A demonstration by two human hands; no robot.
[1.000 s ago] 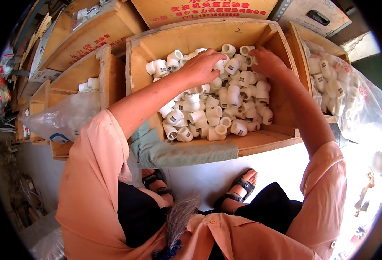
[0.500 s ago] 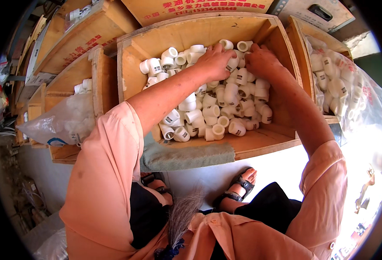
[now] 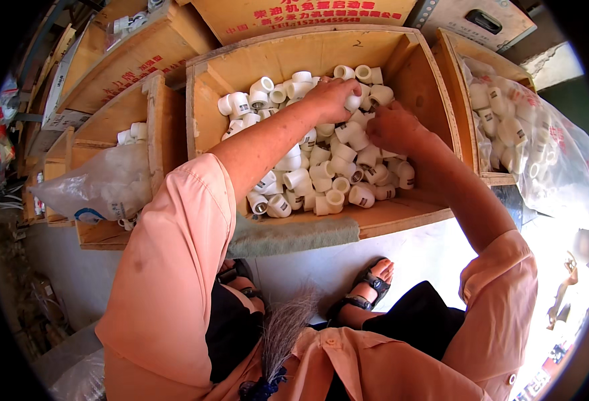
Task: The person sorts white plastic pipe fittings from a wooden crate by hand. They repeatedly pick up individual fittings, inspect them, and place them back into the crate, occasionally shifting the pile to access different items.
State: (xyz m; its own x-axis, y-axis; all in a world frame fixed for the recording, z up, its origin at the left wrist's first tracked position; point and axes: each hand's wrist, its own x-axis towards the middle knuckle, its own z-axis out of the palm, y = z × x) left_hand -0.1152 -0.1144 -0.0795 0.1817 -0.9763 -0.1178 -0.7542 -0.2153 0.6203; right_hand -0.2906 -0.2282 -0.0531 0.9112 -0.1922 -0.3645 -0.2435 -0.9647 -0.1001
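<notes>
A wooden box [image 3: 197, 110] in front of me holds a heap of white plastic pipe elbows [image 3: 321, 175], some with dark printed marks. My left hand [image 3: 333, 100] is at the far middle of the heap, its fingers closed around a white pipe fitting [image 3: 352, 102]. To its right, my right hand [image 3: 396, 129] reaches down onto the heap with curled fingers. Its fingertips are hidden among the elbows, so what they hold cannot be made out.
A grey-green cloth [image 3: 294, 237] drapes over the box's near edge. On the right, a clear plastic bag [image 3: 542, 140] of white fittings sits in another wooden box. More wooden boxes and a plastic bag [image 3: 104, 184] stand at the left. A cardboard-coloured panel [image 3: 301, 15] rises behind.
My right hand has drawn back toward me from the far right of the heap, and its fingers have curled. My left hand has shifted slightly; fittings near both hands have moved.
</notes>
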